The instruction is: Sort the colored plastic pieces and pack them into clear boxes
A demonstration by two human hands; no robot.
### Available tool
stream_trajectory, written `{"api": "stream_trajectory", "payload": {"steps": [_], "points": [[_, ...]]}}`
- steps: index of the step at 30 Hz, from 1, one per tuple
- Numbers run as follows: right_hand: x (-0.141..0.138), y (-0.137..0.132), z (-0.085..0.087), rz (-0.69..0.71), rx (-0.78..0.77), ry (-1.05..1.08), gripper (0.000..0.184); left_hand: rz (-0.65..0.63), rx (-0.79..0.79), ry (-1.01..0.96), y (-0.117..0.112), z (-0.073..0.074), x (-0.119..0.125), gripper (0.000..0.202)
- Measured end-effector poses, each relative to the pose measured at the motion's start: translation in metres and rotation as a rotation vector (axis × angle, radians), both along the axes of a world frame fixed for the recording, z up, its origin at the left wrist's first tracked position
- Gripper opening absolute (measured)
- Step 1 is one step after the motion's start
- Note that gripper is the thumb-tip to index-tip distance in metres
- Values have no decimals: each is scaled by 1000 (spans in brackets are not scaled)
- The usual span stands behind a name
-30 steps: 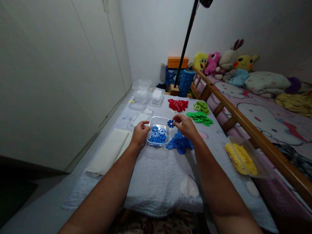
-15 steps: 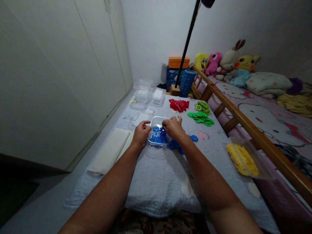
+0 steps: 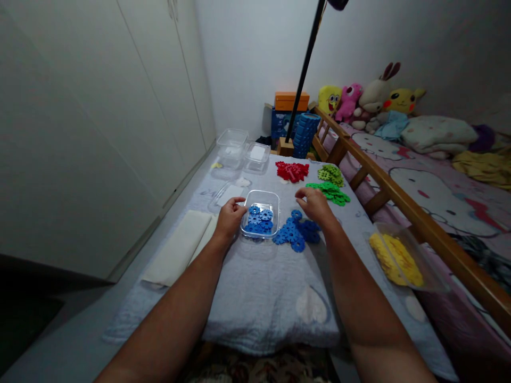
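Note:
A clear plastic container (image 3: 260, 194) stands in front of me, with several blue snowflake-shaped plastic discs (image 3: 258, 221) inside. My left hand (image 3: 230, 217) pinches its left rim between thumb and fingers. To the right of the container lies a loose pile of the same blue discs (image 3: 293, 232) on the cloth. Just beyond that pile hovers my right hand (image 3: 313, 203), its fingers loosely bent with a gap between thumb and forefinger; nothing shows in it. A clear lid (image 3: 226, 196) rests behind my left hand.
Red discs (image 3: 292, 171), yellow-green discs (image 3: 330, 174) and green discs (image 3: 331, 193) form piles farther back. Clear boxes (image 3: 232, 149) stand at the far left. A folded cream cloth (image 3: 178, 249) lies left; a container of yellow pieces (image 3: 395, 260) sits by the wooden bed rail (image 3: 379, 181).
My right hand has lifted out of the container and moved right, past the blue pile, which shows more fully. My left hand stays at the rim.

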State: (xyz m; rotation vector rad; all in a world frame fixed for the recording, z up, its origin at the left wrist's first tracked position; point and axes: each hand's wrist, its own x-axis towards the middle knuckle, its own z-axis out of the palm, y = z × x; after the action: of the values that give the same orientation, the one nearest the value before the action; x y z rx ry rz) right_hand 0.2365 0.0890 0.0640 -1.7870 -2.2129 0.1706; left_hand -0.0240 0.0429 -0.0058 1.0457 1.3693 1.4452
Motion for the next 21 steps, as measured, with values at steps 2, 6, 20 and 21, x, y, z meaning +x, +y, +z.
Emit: {"api": "stream_trajectory", "payload": {"steps": [2, 6, 20, 21], "points": [[13, 1, -10, -30, -59, -52, 23, -2, 0, 5, 1, -1, 0, 44], [21, -2, -30, -69, -111, -130, 30, -4, -3, 6, 1, -1, -1, 45], [23, -1, -47, -26, -116, 111, 15, -2, -6, 23, 0, 0, -1, 44], [23, -1, -45, -26, -103, 158, 13, -4, -5, 23, 1, 0, -1, 44]]}}
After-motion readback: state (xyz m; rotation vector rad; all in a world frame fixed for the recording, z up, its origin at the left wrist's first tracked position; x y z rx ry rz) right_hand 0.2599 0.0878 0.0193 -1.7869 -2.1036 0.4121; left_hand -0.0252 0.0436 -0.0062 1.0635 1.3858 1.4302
